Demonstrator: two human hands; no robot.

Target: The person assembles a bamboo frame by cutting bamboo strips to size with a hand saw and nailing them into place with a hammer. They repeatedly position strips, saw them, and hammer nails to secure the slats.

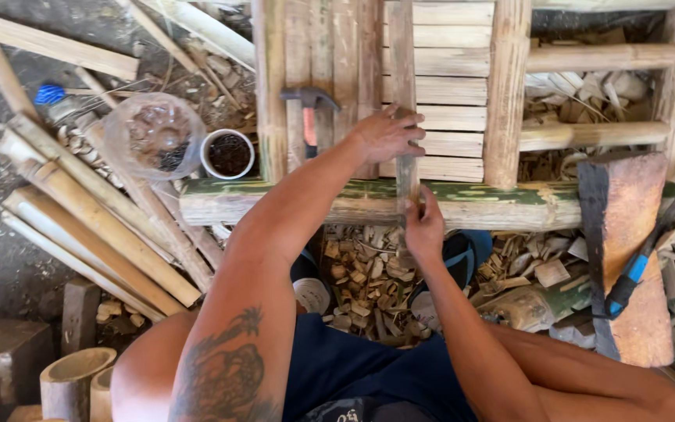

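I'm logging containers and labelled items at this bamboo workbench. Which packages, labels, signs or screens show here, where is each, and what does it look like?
No labels, signs or screens show; only two open containers.
Clear plastic jar: left of the bamboo frame, round, transparent, small dark pieces inside.
White cup: right beside the jar, round, white rim, dark contents.
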